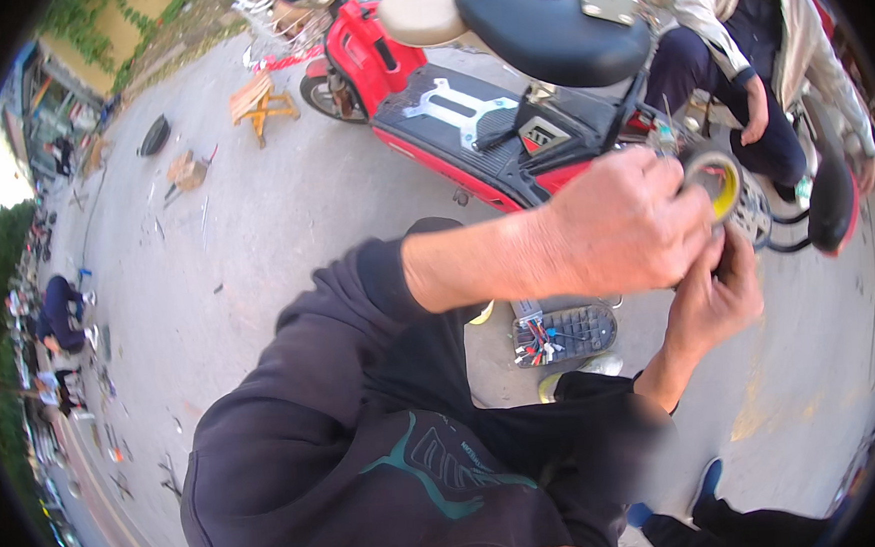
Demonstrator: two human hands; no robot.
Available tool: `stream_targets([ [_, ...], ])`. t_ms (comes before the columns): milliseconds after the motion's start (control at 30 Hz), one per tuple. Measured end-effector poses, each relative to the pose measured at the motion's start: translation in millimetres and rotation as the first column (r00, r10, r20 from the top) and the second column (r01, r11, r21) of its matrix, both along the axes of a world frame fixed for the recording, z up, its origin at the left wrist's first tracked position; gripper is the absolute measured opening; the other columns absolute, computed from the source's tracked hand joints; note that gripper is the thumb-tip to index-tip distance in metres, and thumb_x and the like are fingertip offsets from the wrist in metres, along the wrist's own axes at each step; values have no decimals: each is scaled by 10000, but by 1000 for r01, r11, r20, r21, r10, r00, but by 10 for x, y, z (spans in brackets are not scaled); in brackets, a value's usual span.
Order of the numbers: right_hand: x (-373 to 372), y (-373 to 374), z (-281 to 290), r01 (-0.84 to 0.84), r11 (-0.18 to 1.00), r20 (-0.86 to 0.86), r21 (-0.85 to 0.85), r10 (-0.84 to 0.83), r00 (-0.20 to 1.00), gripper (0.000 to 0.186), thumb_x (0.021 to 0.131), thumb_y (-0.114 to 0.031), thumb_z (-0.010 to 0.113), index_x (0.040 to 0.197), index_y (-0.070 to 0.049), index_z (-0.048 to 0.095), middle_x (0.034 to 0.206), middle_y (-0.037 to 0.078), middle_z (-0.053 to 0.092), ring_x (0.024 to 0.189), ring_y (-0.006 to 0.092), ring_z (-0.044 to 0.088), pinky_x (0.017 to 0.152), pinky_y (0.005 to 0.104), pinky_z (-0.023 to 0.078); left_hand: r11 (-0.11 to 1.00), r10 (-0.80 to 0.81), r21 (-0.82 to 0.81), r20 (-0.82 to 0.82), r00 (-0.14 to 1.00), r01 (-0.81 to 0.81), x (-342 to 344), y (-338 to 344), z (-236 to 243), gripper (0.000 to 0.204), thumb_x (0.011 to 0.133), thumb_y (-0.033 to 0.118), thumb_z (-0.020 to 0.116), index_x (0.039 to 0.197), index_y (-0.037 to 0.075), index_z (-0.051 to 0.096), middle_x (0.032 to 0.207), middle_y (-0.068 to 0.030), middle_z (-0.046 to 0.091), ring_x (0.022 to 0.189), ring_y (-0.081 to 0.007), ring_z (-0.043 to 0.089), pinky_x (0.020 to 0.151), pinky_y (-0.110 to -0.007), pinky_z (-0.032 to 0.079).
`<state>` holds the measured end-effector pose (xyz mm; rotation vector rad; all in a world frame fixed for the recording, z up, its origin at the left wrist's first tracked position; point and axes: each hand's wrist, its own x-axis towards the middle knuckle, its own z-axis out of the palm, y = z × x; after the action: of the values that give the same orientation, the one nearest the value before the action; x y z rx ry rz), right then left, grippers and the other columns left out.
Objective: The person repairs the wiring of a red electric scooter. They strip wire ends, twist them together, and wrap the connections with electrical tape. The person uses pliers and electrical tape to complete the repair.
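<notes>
My left hand (620,227) is closed, its fingertips at the near edge of a roll of tape (724,184) with a yellow inner ring. Just below the roll, my right hand (711,297) is closed in a pinch, thumb and fingers pressed together; what lies between them is hidden. Both hands are close together in front of the rear of a red electric scooter (429,134). Beneath them on the ground lies a black ribbed tray-like part (586,331) with a bundle of coloured wires (539,349) ending in connectors.
A person (760,63) in a light jacket sits beyond the scooter at right. A red-and-black padded part (834,206) stands near them. A wooden stool (262,104), a dark tyre (155,135) and scattered tools lie left. Another person's legs (713,522) show at lower right.
</notes>
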<state>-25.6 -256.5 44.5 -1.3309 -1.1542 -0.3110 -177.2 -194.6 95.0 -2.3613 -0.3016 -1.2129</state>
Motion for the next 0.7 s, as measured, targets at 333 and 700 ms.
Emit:
stream_targets([
  [333,922,-201,210,-7,996,-299,-91,-20,954,301,1035,-183,609,1179,76,664,1070,157,743,804,140,664,763,263,508,838,101,-535,-46,994,-110,-1261,17,-1093,161,812,167,748,925,55,722,842,-86,675,688,-264,635,607,-369,522],
  [700,1014,11,-18,-387,908,-460,161,416,784,445,1025,-68,547,1438,78,468,1027,155,706,932,210,673,894,341,525,341,654,-715,-286,700,-611,-1716,2998,-3245,290,953,324,660,1134,113,741,1186,-151,635,1031,-381,663,845,-475,545],
])
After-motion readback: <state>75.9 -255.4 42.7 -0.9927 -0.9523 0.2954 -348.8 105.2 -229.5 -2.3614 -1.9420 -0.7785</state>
